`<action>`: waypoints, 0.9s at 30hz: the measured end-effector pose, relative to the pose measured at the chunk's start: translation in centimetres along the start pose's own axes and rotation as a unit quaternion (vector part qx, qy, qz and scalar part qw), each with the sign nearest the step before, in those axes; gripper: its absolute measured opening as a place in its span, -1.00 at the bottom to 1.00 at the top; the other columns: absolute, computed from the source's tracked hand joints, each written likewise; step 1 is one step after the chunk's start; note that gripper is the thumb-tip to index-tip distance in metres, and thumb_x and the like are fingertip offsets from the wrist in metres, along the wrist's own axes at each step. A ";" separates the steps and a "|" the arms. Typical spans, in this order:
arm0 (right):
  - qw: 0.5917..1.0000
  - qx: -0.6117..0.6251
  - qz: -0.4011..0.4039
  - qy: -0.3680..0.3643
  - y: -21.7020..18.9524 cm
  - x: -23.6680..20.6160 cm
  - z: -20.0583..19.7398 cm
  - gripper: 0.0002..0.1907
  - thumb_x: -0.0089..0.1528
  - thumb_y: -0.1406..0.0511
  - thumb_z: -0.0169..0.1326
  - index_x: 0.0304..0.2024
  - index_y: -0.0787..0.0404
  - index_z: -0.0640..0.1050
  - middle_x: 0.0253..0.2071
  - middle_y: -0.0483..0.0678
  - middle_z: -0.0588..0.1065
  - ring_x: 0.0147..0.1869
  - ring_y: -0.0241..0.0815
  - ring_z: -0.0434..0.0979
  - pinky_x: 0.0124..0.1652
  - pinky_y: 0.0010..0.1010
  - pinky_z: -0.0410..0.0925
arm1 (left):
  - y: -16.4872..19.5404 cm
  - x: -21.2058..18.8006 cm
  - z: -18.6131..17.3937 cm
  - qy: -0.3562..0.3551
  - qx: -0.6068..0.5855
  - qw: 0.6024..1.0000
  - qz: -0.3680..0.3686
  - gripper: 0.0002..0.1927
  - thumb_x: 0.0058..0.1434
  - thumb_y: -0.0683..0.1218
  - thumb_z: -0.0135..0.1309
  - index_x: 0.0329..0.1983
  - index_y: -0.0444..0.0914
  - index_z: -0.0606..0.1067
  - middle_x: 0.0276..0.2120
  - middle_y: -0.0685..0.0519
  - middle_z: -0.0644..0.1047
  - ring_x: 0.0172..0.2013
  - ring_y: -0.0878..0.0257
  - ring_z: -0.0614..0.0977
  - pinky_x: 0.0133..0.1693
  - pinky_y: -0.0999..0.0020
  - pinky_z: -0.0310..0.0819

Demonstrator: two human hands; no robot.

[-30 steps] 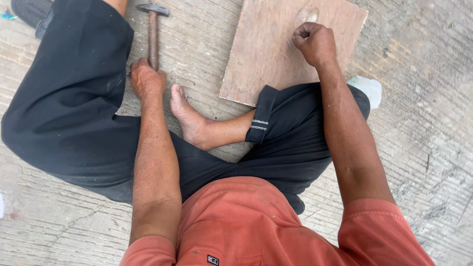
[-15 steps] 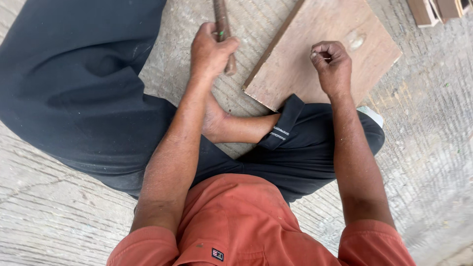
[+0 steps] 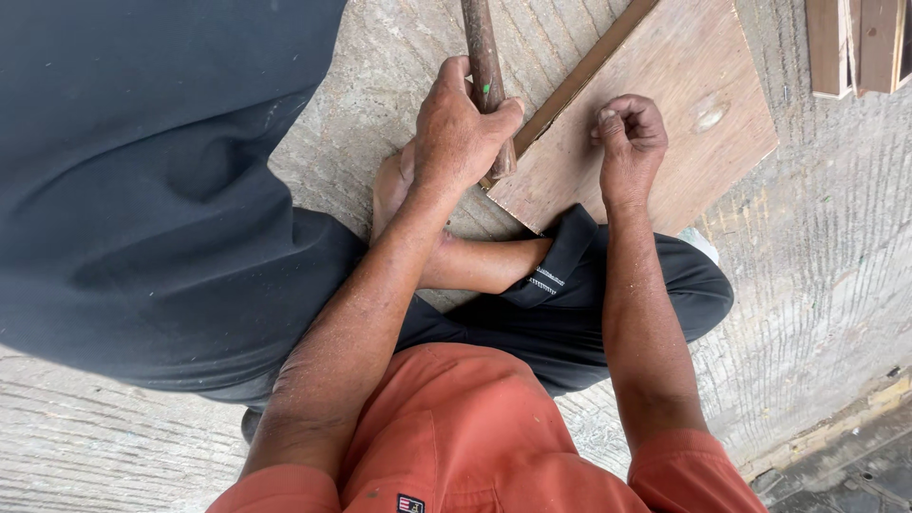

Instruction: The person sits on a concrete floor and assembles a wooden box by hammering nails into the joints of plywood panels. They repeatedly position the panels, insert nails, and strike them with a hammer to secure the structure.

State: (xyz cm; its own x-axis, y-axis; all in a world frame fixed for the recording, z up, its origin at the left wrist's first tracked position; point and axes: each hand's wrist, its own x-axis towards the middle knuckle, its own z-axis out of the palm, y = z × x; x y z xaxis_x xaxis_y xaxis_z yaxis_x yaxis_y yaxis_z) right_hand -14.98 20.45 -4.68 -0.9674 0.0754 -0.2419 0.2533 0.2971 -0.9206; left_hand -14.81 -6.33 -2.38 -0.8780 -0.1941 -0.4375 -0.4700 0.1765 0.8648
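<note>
**Hammer handle gripped, fingers pinched over plywood**

Rough, scored concrete floor [image 3: 817, 285] carries everything; the person sits on it cross-legged in dark trousers and an orange shirt, one bare foot [image 3: 394, 190] tucked under the arms. On the floor ahead lies a brown plywood board [image 3: 684, 142], its near corner almost touching the cuffed trouser leg. More wooden pieces [image 3: 855, 43] lie beyond the board's far right edge. Left hand [image 3: 456, 128] is wrapped tight around a worn wooden hammer handle [image 3: 483, 47], just beside the board's left edge; the head is out of view. Right hand [image 3: 627, 138] rests on the board with fingers curled and pinched together; whether it holds anything cannot be told.
</note>
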 end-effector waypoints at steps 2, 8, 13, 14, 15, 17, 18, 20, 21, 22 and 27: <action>0.999 -0.001 0.045 0.015 0.2 0.3 -0.5 -0.90 0.44 0.49 0.10 -0.02 0.30 0.59 -0.21 -0.12 0.55 -0.23 -0.38 0.51 -0.18 -0.53 0.46 | 0.1 0.0 0.1 -0.043 -0.020 0.998 -0.045 -0.33 0.10 0.05 0.30 0.15 -0.39 0.34 -0.32 -0.01 0.57 -0.33 0.27 0.67 -0.25 0.26 0.63; 1.000 0.006 0.013 -0.013 0.3 1.1 -1.3 -0.74 0.33 0.54 0.16 0.07 0.32 0.58 -0.13 -0.18 0.57 -0.09 -0.43 0.55 -0.02 -0.56 0.50 | 0.5 -0.1 0.3 -0.060 -0.028 0.996 -0.053 -0.36 0.13 0.04 0.30 0.13 -0.39 0.34 -0.37 0.01 0.54 -0.39 0.32 0.65 -0.33 0.31 0.63; 0.998 -0.017 -0.018 0.052 -0.2 1.7 -1.5 -0.92 0.41 0.46 0.23 -0.05 0.29 0.64 -0.24 -0.16 0.55 -0.21 -0.41 0.46 -0.16 -0.58 0.42 | 0.4 -0.2 1.0 -0.059 -0.019 0.997 -0.046 -0.38 0.12 0.02 0.31 0.11 -0.38 0.35 -0.35 0.01 0.56 -0.37 0.31 0.66 -0.29 0.31 0.64; 0.998 -0.004 -0.035 0.053 -0.3 1.7 -1.7 -0.95 0.43 0.45 0.24 -0.06 0.27 0.64 -0.25 -0.17 0.55 -0.20 -0.40 0.46 -0.15 -0.57 0.41 | 0.4 -0.2 1.1 -0.060 -0.015 0.997 -0.048 -0.37 0.12 0.02 0.31 0.13 -0.38 0.33 -0.35 0.01 0.56 -0.37 0.31 0.67 -0.30 0.30 0.64; 0.995 -0.040 -0.077 0.056 -0.5 1.7 -1.8 -0.94 0.38 0.46 0.24 -0.10 0.27 0.64 -0.20 -0.16 0.50 -0.16 -0.38 0.44 -0.15 -0.56 0.41 | 0.4 -0.3 1.2 -0.061 -0.012 0.997 -0.050 -0.35 0.12 0.03 0.31 0.14 -0.38 0.32 -0.35 0.01 0.56 -0.37 0.31 0.67 -0.30 0.30 0.64; 0.978 -0.115 -0.161 0.065 -0.8 1.8 -2.2 -0.92 0.30 0.48 0.24 -0.16 0.26 0.63 -0.11 -0.14 0.41 -0.08 -0.34 0.41 -0.15 -0.52 0.40 | 0.4 -0.4 1.4 -0.057 -0.007 0.997 -0.047 -0.37 0.11 0.02 0.33 0.12 -0.36 0.34 -0.35 0.01 0.58 -0.36 0.28 0.68 -0.28 0.30 0.63; 0.978 -0.114 -0.164 0.068 -0.8 1.9 -2.4 -0.91 0.29 0.49 0.25 -0.16 0.27 0.64 -0.10 -0.12 0.42 -0.09 -0.33 0.41 -0.15 -0.51 0.39 | 0.4 -0.5 1.5 -0.055 -0.004 0.997 -0.046 -0.38 0.10 0.02 0.33 0.11 -0.35 0.36 -0.35 0.00 0.60 -0.36 0.27 0.69 -0.26 0.30 0.63; 0.977 -0.110 -0.168 0.074 -0.7 2.1 -2.7 -0.89 0.28 0.51 0.27 -0.16 0.27 0.65 -0.10 -0.08 0.43 -0.11 -0.29 0.41 -0.16 -0.48 0.37 | 0.4 -0.7 1.7 -0.038 0.002 0.999 -0.030 -0.38 0.09 0.01 0.36 0.09 -0.35 0.38 -0.34 0.00 0.61 -0.35 0.26 0.69 -0.26 0.29 0.62; 0.985 -0.082 -0.135 0.069 -0.5 2.4 -2.8 -0.88 0.30 0.51 0.26 -0.14 0.25 0.66 -0.10 -0.11 0.50 -0.10 -0.31 0.47 -0.11 -0.49 0.42 | 0.5 -0.8 1.8 -0.029 0.004 0.999 -0.022 -0.39 0.08 0.01 0.37 0.08 -0.35 0.39 -0.34 0.00 0.62 -0.35 0.25 0.69 -0.26 0.28 0.61; 0.991 -0.054 -0.102 0.063 -0.2 2.6 -2.9 -0.88 0.32 0.50 0.25 -0.12 0.23 0.68 -0.11 -0.13 0.56 -0.10 -0.33 0.53 -0.06 -0.49 0.47 | 0.5 -0.8 1.9 -0.028 0.004 0.999 -0.028 -0.40 0.08 0.01 0.36 0.08 -0.35 0.39 -0.35 0.00 0.62 -0.36 0.25 0.70 -0.27 0.29 0.62; 0.994 0.018 -0.074 0.080 1.7 3.6 -2.9 -0.77 0.33 0.49 0.22 0.00 0.16 0.64 -0.12 -0.17 0.63 -0.05 -0.37 0.62 0.02 -0.56 0.51 | 0.6 -1.1 2.7 -0.028 0.014 0.999 -0.022 -0.42 0.10 -0.01 0.34 0.08 -0.35 0.39 -0.37 0.01 0.64 -0.38 0.26 0.70 -0.27 0.31 0.62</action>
State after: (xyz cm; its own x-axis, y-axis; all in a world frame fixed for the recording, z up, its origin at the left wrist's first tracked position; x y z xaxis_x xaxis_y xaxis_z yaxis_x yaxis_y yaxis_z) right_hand -18.07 23.94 -6.20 -0.9814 0.1845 -0.0534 0.1050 0.2827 -0.9534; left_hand -14.39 -3.45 -2.08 -0.8595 -0.1473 -0.4894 -0.5104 0.1963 0.8373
